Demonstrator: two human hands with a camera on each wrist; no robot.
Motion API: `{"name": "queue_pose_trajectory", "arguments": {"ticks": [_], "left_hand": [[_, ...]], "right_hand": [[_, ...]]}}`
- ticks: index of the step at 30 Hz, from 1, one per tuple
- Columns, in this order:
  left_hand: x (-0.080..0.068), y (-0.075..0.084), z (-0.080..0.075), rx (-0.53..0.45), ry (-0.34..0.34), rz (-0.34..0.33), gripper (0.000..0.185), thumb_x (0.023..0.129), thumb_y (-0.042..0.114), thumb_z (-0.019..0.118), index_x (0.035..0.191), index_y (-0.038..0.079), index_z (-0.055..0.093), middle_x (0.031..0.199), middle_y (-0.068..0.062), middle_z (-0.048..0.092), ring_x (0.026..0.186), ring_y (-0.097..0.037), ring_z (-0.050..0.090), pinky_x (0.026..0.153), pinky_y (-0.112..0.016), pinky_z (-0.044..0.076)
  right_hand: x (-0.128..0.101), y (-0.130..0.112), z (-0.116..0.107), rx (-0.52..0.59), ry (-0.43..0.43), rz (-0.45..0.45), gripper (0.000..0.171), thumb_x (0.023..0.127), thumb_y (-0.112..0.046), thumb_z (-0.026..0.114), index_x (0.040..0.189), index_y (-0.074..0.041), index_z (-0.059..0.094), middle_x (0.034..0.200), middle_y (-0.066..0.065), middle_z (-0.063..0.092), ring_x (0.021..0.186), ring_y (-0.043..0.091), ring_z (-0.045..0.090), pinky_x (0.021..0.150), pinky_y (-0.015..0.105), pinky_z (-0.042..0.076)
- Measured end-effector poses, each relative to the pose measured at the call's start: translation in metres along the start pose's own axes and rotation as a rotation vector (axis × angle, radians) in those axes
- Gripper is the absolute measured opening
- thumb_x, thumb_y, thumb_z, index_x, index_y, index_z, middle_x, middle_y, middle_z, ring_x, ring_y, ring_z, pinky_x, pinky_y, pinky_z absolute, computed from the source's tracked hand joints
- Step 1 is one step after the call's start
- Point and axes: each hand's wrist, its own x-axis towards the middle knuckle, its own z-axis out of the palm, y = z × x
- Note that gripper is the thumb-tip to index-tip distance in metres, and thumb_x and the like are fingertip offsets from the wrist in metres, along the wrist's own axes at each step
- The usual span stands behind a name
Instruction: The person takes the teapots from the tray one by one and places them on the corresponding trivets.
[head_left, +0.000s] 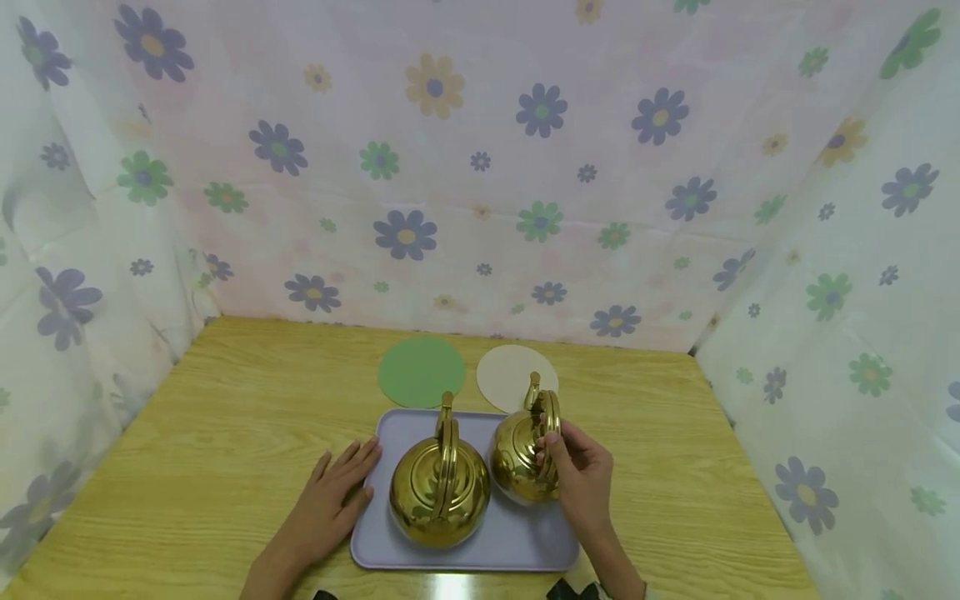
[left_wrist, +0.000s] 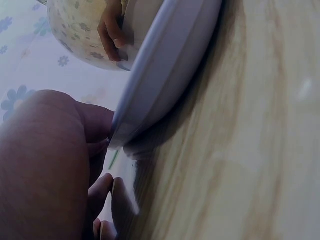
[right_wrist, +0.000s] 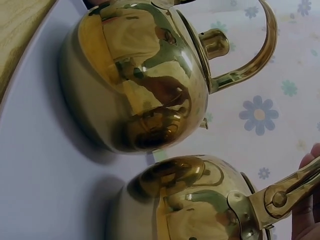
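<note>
Two shiny gold kettles are on a lavender tray (head_left: 525, 546). The larger kettle (head_left: 438, 496) stands on the tray's left half, its handle upright. My right hand (head_left: 557, 454) grips the arched handle of the smaller kettle (head_left: 519, 462) on the right half. In the right wrist view the larger kettle (right_wrist: 135, 80) lies above the smaller kettle (right_wrist: 185, 200), whose handle (right_wrist: 287, 192) meets my fingers (right_wrist: 307, 217). My left hand (head_left: 341, 483) lies flat on the table, fingers straight against the tray's left edge (left_wrist: 165, 75). I cannot tell whether the smaller kettle is lifted.
A green disc (head_left: 422, 371) and a cream disc (head_left: 510, 375) lie on the wooden table (head_left: 187, 433) just beyond the tray. Flowered cloth walls (head_left: 480, 167) close in the back and both sides. Bare tabletop extends to the left and right of the tray.
</note>
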Motion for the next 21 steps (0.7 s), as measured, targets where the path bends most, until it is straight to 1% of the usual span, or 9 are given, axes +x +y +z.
{"name": "queue_pose_trajectory", "arguments": {"ticks": [4, 13, 21], "left_hand": [[0.0002, 0.0007, 0.0001, -0.002, 0.004, 0.000, 0.050, 0.098, 0.017, 0.063, 0.146, 0.005, 0.055, 0.153, -0.010, 0.052, 0.140, -0.045, 0.045, 0.125, -0.053, 0.012], [0.0001, 0.0006, -0.0004, -0.017, 0.000, -0.012, 0.050, 0.100, 0.020, 0.062, 0.147, 0.005, 0.054, 0.154, -0.010, 0.051, 0.141, -0.044, 0.044, 0.126, -0.049, 0.009], [-0.0002, -0.0011, 0.0003, -0.016, 0.003, -0.013, 0.050, 0.100, 0.020, 0.062, 0.147, 0.005, 0.054, 0.154, -0.009, 0.051, 0.141, -0.045, 0.044, 0.127, -0.046, 0.007]], "right_hand": [[0.0038, 0.0024, 0.0014, 0.016, -0.009, -0.012, 0.024, 0.098, 0.007, 0.059, 0.115, 0.024, 0.062, 0.082, 0.008, 0.072, 0.067, 0.008, 0.066, 0.063, 0.020, 0.058], [0.0067, 0.0053, 0.0047, 0.051, -0.017, -0.055, 0.025, 0.099, 0.008, 0.058, 0.113, 0.028, 0.059, 0.082, 0.004, 0.072, 0.067, 0.006, 0.065, 0.063, 0.018, 0.057], [0.0088, 0.0075, 0.0057, 0.041, -0.013, -0.068, 0.025, 0.099, 0.007, 0.058, 0.113, 0.026, 0.061, 0.081, 0.003, 0.071, 0.067, 0.007, 0.066, 0.062, 0.018, 0.057]]}}
